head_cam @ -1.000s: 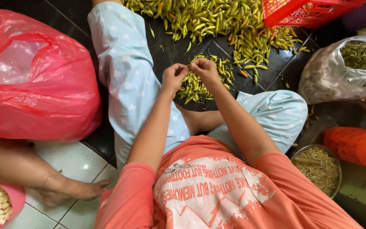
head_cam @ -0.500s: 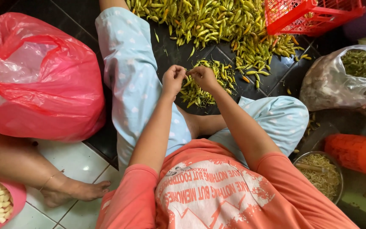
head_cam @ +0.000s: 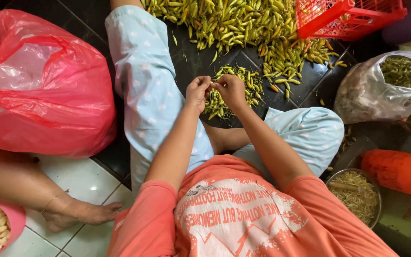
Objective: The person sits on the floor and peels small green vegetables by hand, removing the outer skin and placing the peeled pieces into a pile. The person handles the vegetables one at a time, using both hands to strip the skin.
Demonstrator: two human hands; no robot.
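Green chilli (head_cam: pixel 211 85): 1, pinched by both hands' fingers | left hand (head_cam: pixel 198 92) | right hand (head_cam: pixel 230 89) | red bag (head_cam: pixel 39 85): 1

Since a second ago the left hand (head_cam: pixel 197 91) and right hand (head_cam: pixel 229 88) sit slightly lower in view and pinch closer together over the small chilli heap (head_cam: pixel 243 88), while the red basket (head_cam: pixel 343 19) and big chilli pile (head_cam: pixel 234 21) show more fully

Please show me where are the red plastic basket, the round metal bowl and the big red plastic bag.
Red plastic basket (head_cam: pixel 343 19), head view, on its slatted side wall.
Round metal bowl (head_cam: pixel 331 177), head view, on its left rim.
Big red plastic bag (head_cam: pixel 48 95), head view, on its crinkled middle.
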